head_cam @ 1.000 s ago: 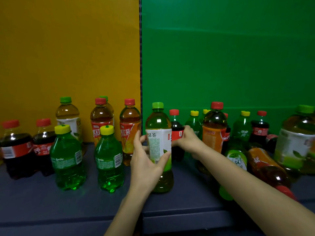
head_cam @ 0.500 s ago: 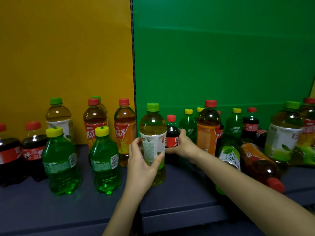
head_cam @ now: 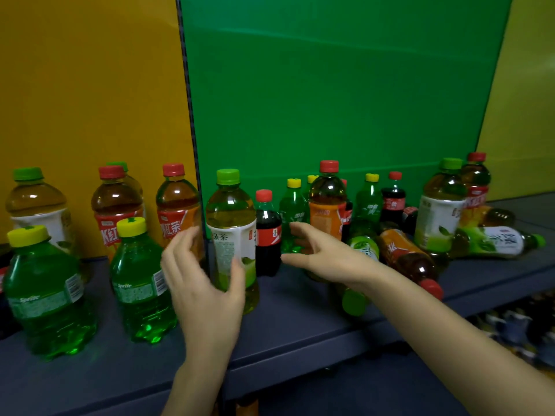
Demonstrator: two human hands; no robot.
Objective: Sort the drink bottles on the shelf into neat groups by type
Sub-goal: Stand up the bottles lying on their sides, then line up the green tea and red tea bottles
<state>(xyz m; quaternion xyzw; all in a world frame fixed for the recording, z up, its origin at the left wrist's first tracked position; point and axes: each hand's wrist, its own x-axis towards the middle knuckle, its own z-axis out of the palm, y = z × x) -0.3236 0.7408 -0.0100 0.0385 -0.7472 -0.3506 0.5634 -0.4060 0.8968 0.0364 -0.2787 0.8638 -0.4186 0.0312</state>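
**Both hands loose around the green tea bottle at the middle of the shelf**

From the head camera, the green tea bottle point(head_cam: 231, 235) stands upright on the dark shelf point(head_cam: 300, 313), right where the yellow panel point(head_cam: 90, 85) meets the green panel point(head_cam: 330, 85). I take that seam for the border between sorted and unsorted. To its left the bottles stand in pairs, two big Sprite bottles point(head_cam: 141, 283) in front and two red tea bottles point(head_cam: 177, 205) behind. To its right everything is mixed, and a fallen red tea bottle point(head_cam: 405, 256) and a fallen green tea bottle point(head_cam: 498, 240) lie on their sides.

The left hand point(head_cam: 204, 283) comes up from below with the wrist straight. It is cupped beside the green tea bottle with its thumb point(head_cam: 237, 274) across the lower label. The blurred fingers point(head_cam: 183, 244) are spread just left of the bottle rather than wrapped round it. It looks like a loose cradle, not a grip, though whether the thumb touches I cannot tell.

The right hand point(head_cam: 324, 253) reaches in on a long diagonal forearm, palm facing left. Its fingers are apart, lightly curved, and hold nothing. They hover near the small cola bottle point(head_cam: 268, 235), which stands just beside the green tea. My guess is that the cola is the next pick, since it belongs with neither neighbour.
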